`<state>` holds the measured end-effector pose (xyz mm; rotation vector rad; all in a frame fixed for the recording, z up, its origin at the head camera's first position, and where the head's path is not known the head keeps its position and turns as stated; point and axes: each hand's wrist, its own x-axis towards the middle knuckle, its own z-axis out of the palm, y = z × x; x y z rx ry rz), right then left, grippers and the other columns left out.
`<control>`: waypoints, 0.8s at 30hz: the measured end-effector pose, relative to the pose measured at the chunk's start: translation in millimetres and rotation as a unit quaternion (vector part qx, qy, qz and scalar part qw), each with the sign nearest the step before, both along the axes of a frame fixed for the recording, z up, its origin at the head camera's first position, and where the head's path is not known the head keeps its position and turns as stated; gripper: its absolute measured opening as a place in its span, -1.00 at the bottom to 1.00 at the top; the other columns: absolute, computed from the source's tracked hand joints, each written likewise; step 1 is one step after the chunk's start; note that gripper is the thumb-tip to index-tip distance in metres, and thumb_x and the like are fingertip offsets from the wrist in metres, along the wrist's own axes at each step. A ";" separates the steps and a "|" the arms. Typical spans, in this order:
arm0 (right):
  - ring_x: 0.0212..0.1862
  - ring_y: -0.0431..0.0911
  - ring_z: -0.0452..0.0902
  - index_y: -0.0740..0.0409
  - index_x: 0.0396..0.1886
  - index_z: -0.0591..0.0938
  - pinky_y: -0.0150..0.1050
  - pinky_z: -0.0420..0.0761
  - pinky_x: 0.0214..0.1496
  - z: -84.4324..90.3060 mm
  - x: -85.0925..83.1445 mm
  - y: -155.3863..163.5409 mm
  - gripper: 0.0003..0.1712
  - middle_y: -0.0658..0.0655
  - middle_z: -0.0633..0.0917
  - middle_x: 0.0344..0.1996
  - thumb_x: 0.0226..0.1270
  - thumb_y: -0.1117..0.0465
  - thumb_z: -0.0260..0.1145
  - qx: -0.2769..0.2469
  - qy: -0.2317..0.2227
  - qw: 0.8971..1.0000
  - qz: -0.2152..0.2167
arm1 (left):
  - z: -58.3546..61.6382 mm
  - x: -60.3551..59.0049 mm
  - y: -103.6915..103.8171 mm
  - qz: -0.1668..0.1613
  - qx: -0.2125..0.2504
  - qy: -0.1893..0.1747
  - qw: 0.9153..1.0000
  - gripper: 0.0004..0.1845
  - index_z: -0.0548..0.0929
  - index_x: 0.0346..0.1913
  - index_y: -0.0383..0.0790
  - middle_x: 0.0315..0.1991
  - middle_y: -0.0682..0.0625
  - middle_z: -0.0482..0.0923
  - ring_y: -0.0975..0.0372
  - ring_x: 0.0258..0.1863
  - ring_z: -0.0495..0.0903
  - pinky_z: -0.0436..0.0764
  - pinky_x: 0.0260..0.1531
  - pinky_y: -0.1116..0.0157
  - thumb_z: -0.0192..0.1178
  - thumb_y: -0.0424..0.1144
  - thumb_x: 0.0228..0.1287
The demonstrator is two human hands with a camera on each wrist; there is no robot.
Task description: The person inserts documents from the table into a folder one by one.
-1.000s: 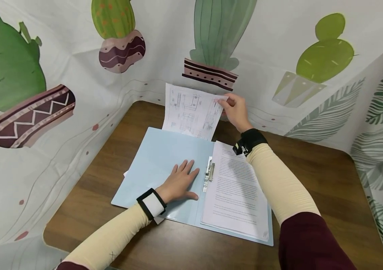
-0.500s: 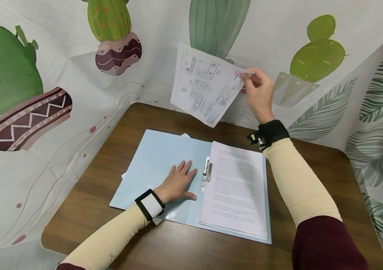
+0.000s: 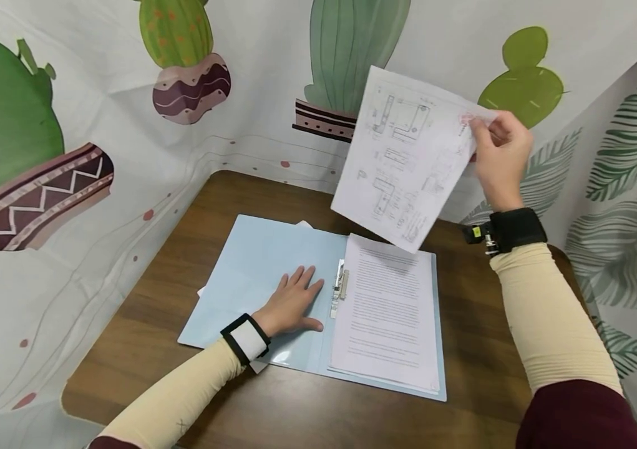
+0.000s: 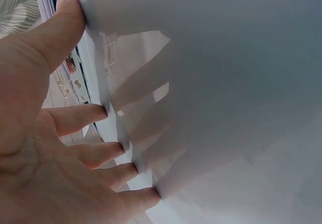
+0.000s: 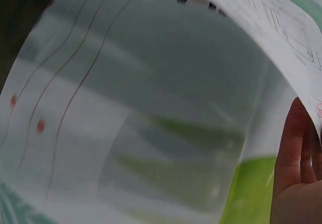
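The desk [image 3: 172, 274] runs out of frame at the bottom. One open blue folder [image 3: 251, 268] lies at its centre, its inside left cover pressed under the flat left hand [image 3: 290, 304]. One drawing sheet [image 3: 408, 156] hangs upper right, pinched at its corner by the right hand [image 3: 500, 159]; its print is too small to read.

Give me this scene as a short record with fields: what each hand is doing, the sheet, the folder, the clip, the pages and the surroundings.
left hand: lies flat, fingers spread, on the left half of the folder
right hand: pinches the sheet by its right edge, raised above the table
sheet: printed drawings, tilted in the air over the folder's far right corner
folder: light blue, open flat
clip: metal, at the folder's spine
pages: printed text stack on the right half
table: dark wood
backdrop: white cloth with cactus prints
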<state>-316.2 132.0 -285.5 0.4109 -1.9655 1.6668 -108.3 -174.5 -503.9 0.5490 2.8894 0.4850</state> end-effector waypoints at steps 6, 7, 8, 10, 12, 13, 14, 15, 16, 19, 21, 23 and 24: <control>-0.42 -0.19 0.68 0.22 -0.08 0.77 -0.48 0.60 -0.51 -14.9 -4.7 41.9 -0.83 0.04 0.82 -0.22 0.43 0.27 0.37 0.042 -0.035 0.998 -0.038 | 0.0 -1.3 -2.1 -0.002 -0.001 -0.001 1.000 0.06 0.41 0.48 -0.33 0.56 -0.39 0.10 -0.28 0.55 0.05 0.19 0.36 -0.34 0.53 0.23 0.02; -0.41 -0.20 0.68 0.23 -0.07 0.77 -0.49 0.60 -0.51 -19.5 -6.7 48.7 -0.82 0.02 0.81 -0.23 0.43 0.26 0.38 0.046 -0.042 0.997 -0.041 | -0.1 -1.7 -2.2 -0.002 -0.001 -0.001 1.000 0.06 0.41 0.48 -0.32 0.57 -0.39 0.10 -0.28 0.56 0.05 0.19 0.36 -0.34 0.53 0.23 0.02; -0.41 -0.21 0.68 0.23 -0.07 0.77 -0.50 0.59 -0.52 -23.9 -8.6 55.2 -0.82 0.00 0.81 -0.25 0.42 0.25 0.39 0.050 -0.049 0.997 -0.044 | 0.0 -2.2 -2.1 -0.001 -0.003 -0.002 1.000 0.06 0.40 0.49 -0.32 0.57 -0.38 0.09 -0.28 0.56 0.04 0.18 0.37 -0.34 0.53 0.23 0.02; -0.42 -0.22 0.67 0.23 -0.04 0.77 -0.51 0.59 -0.52 -32.3 -10.3 66.8 -0.79 -0.03 0.80 -0.26 0.42 0.23 0.40 0.067 -0.061 0.995 -0.046 | -0.6 -2.9 -2.1 0.000 -0.002 -0.002 1.000 0.06 0.41 0.49 -0.32 0.57 -0.38 0.09 -0.28 0.56 0.04 0.18 0.37 -0.34 0.54 0.23 0.02; -0.45 -0.25 0.65 0.28 -0.05 0.76 -0.51 0.57 -0.53 -40.4 -11.1 76.9 -0.77 -0.07 0.79 -0.31 0.41 0.23 0.40 0.082 -0.072 0.993 -0.046 | -1.0 -3.3 -2.1 0.001 -0.004 -0.002 1.000 0.07 0.40 0.49 -0.32 0.57 -0.38 0.09 -0.27 0.56 0.03 0.18 0.37 -0.34 0.54 0.23 0.02; -0.46 -0.27 0.65 0.30 -0.05 0.75 -0.51 0.58 -0.53 -43.7 -10.4 81.3 -0.76 -0.08 0.79 -0.32 0.42 0.23 0.40 0.088 -0.081 0.992 -0.041 | -1.4 -3.3 -2.2 0.001 -0.003 -0.001 1.000 0.07 0.40 0.49 -0.32 0.57 -0.38 0.09 -0.27 0.56 0.04 0.18 0.37 -0.34 0.54 0.23 0.01; -0.48 -0.28 0.65 0.30 -0.04 0.74 -0.50 0.58 -0.53 -46.8 -9.3 85.9 -0.76 -0.09 0.79 -0.34 0.42 0.23 0.40 0.094 -0.093 0.991 -0.036 | -1.9 -3.4 -2.2 0.002 -0.001 -0.001 1.000 0.07 0.41 0.49 -0.32 0.57 -0.38 0.09 -0.27 0.56 0.04 0.18 0.37 -0.34 0.54 0.23 0.01; -0.47 -0.29 0.66 0.32 -0.03 0.73 -0.49 0.60 -0.52 -50.1 -8.0 90.1 -0.73 -0.10 0.78 -0.35 0.42 0.22 0.40 0.099 -0.108 0.989 -0.029 | -2.7 -3.4 -2.3 0.003 0.002 0.000 1.000 0.07 0.41 0.48 -0.32 0.57 -0.38 0.10 -0.27 0.56 0.04 0.18 0.37 -0.35 0.55 0.23 0.00; -0.48 -0.29 0.66 0.33 -0.02 0.72 -0.47 0.61 -0.51 -53.5 -6.5 94.3 -0.72 -0.11 0.78 -0.36 0.42 0.22 0.39 0.103 -0.125 0.987 -0.020 | -3.1 -3.4 -2.2 0.003 0.003 -0.001 1.000 0.07 0.41 0.48 -0.32 0.57 -0.38 0.09 -0.27 0.56 0.04 0.18 0.37 -0.35 0.55 0.23 0.00; -0.45 -0.29 0.68 0.34 0.05 0.68 -0.43 0.65 -0.48 -66.0 -3.9 106.0 -0.66 -0.15 0.78 -0.37 0.45 0.18 0.37 0.112 -0.183 0.977 0.001 | -4.5 -3.3 -1.9 0.004 0.002 -0.001 1.000 0.07 0.41 0.49 -0.31 0.57 -0.37 0.09 -0.27 0.57 0.03 0.17 0.37 -0.34 0.54 0.24 0.00; -0.44 -0.29 0.67 0.35 0.10 0.66 -0.41 0.65 -0.47 -76.3 -2.7 111.6 -0.63 -0.20 0.77 -0.38 0.46 0.16 0.35 0.124 -0.216 0.968 0.010 | -5.0 -3.2 -1.6 0.004 0.003 0.000 1.000 0.07 0.41 0.48 -0.31 0.57 -0.37 0.09 -0.27 0.57 0.03 0.17 0.38 -0.33 0.54 0.24 0.00; -0.43 -0.31 0.67 0.37 0.13 0.63 -0.40 0.66 -0.46 -87.3 -1.6 115.5 -0.59 -0.24 0.77 -0.39 0.48 0.15 0.34 0.133 -0.239 0.962 0.016 | -4.9 -3.0 -1.2 0.002 0.004 0.001 1.000 0.07 0.41 0.48 -0.32 0.57 -0.38 0.10 -0.27 0.56 0.04 0.17 0.38 -0.33 0.54 0.24 -0.01; -0.43 -0.32 0.67 0.38 0.13 0.62 -0.39 0.67 -0.45 -92.8 -0.8 116.7 -0.59 -0.26 0.76 -0.40 0.49 0.14 0.33 0.140 -0.249 0.958 0.018 | -4.8 -2.9 -1.0 0.001 0.004 0.002 1.000 0.07 0.42 0.48 -0.32 0.57 -0.38 0.10 -0.27 0.56 0.04 0.18 0.37 -0.33 0.54 0.24 0.00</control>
